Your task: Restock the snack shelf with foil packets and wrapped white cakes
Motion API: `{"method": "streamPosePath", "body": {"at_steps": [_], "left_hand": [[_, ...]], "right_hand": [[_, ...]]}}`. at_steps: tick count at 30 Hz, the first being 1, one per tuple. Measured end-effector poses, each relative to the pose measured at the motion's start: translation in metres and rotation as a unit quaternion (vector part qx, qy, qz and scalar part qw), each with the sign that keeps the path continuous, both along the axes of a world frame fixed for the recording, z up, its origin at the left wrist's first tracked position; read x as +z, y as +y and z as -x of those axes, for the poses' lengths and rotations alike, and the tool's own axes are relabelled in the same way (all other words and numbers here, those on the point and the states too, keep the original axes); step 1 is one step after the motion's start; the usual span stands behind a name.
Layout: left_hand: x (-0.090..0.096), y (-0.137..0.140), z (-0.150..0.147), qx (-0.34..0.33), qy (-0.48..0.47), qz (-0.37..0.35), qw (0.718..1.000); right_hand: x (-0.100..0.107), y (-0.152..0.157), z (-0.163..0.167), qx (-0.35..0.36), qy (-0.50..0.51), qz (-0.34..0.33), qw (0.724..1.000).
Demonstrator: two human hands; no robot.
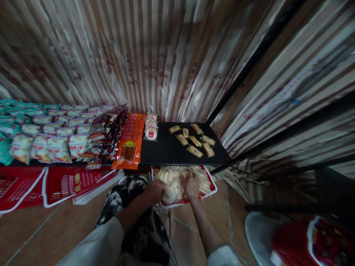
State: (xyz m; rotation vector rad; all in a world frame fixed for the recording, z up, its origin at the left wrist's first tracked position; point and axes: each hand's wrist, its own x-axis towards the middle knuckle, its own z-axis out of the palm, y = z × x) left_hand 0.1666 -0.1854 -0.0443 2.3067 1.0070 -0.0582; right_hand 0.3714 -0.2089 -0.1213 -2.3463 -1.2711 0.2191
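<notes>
A red basket (214, 187) with a white rim sits low in front of me, partly under the black shelf (163, 149). It is filled with clear packs of pale, round, flat crackers (169, 193). My left hand (155, 191) is at the basket's left side, its fingers curled in against the packs. My right hand (190, 186) reaches into the middle of the basket, fingers bent down among the packs. Both hands look closed, but dim light and blur hide what is in them. On the shelf above lie similar white round cracker packs (151, 129) in a short row.
Several small yellow biscuit packs (195, 150) lie scattered on the shelf's right. Left are an orange snack bag (129, 140), dark red packets (111, 129), white bags (50, 147) and green bags (4, 147). Red baskets (63, 184) stand below. A grey stool (256, 232) is at right.
</notes>
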Motion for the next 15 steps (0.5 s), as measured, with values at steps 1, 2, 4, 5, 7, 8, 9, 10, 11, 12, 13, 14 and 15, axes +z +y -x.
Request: {"method": "streamPosePath", "body": {"at_steps": [1,2,4,5,7,8,9,10,11,12,13,14,15], "left_hand": [[0.0,0.0,0.0,-0.001,0.002,0.001,1.0],[0.0,-0.001,-0.001,-0.003,0.003,0.003,1.0],[0.0,-0.001,-0.004,-0.007,0.001,0.003,1.0],[0.0,-0.002,-0.006,-0.009,-0.001,0.004,1.0],[-0.001,-0.002,-0.01,-0.011,-0.004,0.009,1.0],[0.0,-0.001,-0.012,-0.011,-0.004,0.013,1.0],[0.0,-0.001,-0.014,-0.011,-0.005,0.016,1.0],[0.001,0.0,-0.016,-0.01,-0.005,0.018,1.0],[0.002,0.0,-0.018,-0.009,-0.005,0.018,1.0],[0.004,0.001,-0.02,-0.008,-0.005,0.017,1.0],[0.005,0.001,-0.021,-0.007,-0.007,0.017,1.0],[0.006,0.002,-0.023,-0.006,-0.008,0.017,1.0],[0.007,0.002,-0.024,-0.006,-0.009,0.017,1.0]], "right_hand": [[0.002,0.001,-0.002,0.002,-0.007,0.018,1.0],[0.005,0.002,-0.004,0.004,-0.012,0.038,0.999],[0.011,0.005,-0.008,0.008,-0.012,0.07,0.997],[0.015,0.006,-0.01,0.01,-0.008,0.079,0.997],[0.02,0.008,-0.012,0.003,0.009,0.087,0.996],[0.022,0.008,-0.013,-0.006,0.02,0.084,0.996],[0.024,0.007,-0.013,-0.017,0.03,0.076,0.996],[0.024,0.006,-0.014,-0.026,0.041,0.065,0.997],[0.025,0.004,-0.015,-0.033,0.053,0.05,0.997],[0.025,0.003,-0.016,-0.039,0.066,0.031,0.997],[0.025,0.001,-0.017,-0.044,0.079,0.01,0.996],[0.026,-0.001,-0.019,-0.05,0.095,-0.012,0.994],[0.026,-0.003,-0.02,-0.059,0.109,-0.036,0.992]]}}
